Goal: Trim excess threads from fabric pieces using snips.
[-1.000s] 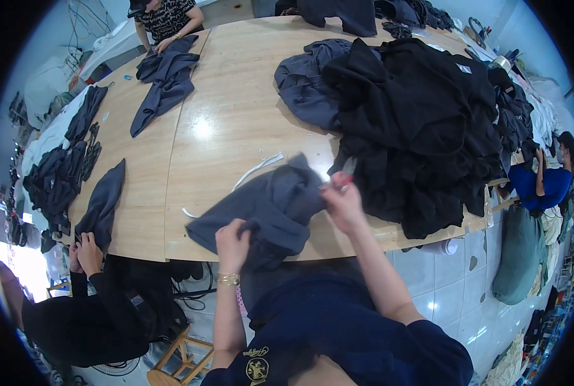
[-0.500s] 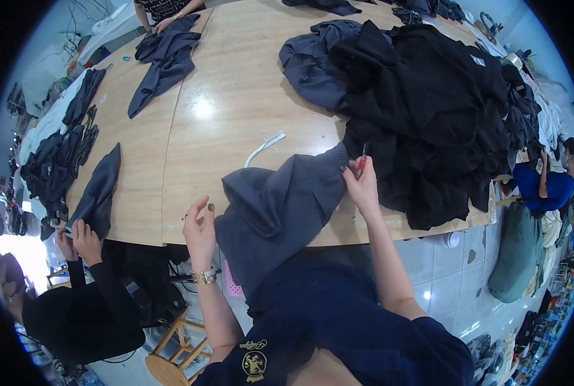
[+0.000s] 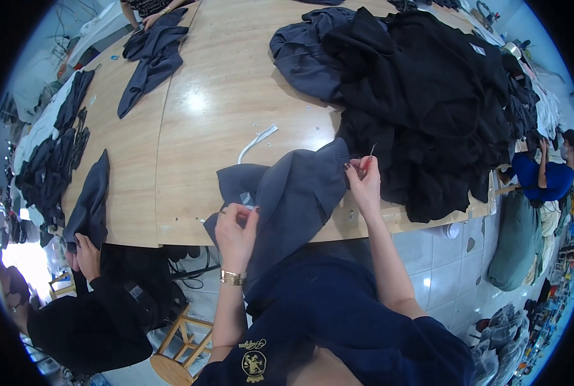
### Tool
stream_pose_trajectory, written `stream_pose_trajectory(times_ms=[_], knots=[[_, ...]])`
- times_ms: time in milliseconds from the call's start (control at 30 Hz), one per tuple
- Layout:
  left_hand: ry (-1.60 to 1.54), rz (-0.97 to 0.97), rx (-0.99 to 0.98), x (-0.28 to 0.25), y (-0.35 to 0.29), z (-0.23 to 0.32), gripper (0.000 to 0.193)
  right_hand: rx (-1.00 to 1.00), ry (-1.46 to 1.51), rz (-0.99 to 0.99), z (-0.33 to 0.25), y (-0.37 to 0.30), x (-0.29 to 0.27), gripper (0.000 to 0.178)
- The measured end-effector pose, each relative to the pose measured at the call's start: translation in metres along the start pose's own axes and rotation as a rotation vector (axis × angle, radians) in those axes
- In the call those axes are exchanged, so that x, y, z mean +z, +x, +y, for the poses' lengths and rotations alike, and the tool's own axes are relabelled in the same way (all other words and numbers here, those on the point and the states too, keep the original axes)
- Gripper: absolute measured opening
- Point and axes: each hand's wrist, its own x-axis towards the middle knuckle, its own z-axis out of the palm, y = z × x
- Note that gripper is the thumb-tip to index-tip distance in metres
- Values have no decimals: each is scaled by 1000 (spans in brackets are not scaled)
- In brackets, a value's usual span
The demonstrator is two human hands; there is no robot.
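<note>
Here's the grey garment [image 3: 300, 190], lying over the near edge of the wooden table [image 3: 216, 116] and dropping toward the person's lap at six o'clock. Take that garment as the clock's centre. At eight o'clock, the left hand [image 3: 234, 237]: fingers curled, thumb and fingertips pinched together on a small pale scrap [image 3: 249, 207] against the cloth. Over at three, the right hand [image 3: 365, 188] is mostly closed, a red tool [image 3: 367, 165] in its grip, thin metal tip pointing to twelve, fingertips right at the garment's gathered edge. Whether they pinch the cloth too, I can't tell. Up at eleven there's a white strip [image 3: 256, 144] on the wood, just beside the garment. A big heap of black clothes [image 3: 422, 96] fills one to two o'clock. Out at nine, a co-worker's hand [image 3: 88, 257] is on another grey cloth [image 3: 90, 199].
</note>
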Motion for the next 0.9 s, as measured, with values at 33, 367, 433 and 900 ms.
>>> stream_pose_trajectory(times_ms=[33,367,433,900], knots=[[34,13,67,6,-1,9,18,8,20,0,1,-1,-1,22],[70,-194,503,33,4,62,96,56,367,-196,-80,-15,6,29],[-265,-116,293,28,6,58,71,-24,516,-349,-120,-19,9,30],[-874,-26,-518,23,34,-70,43,39,270,-73,-44,-9,1,24]])
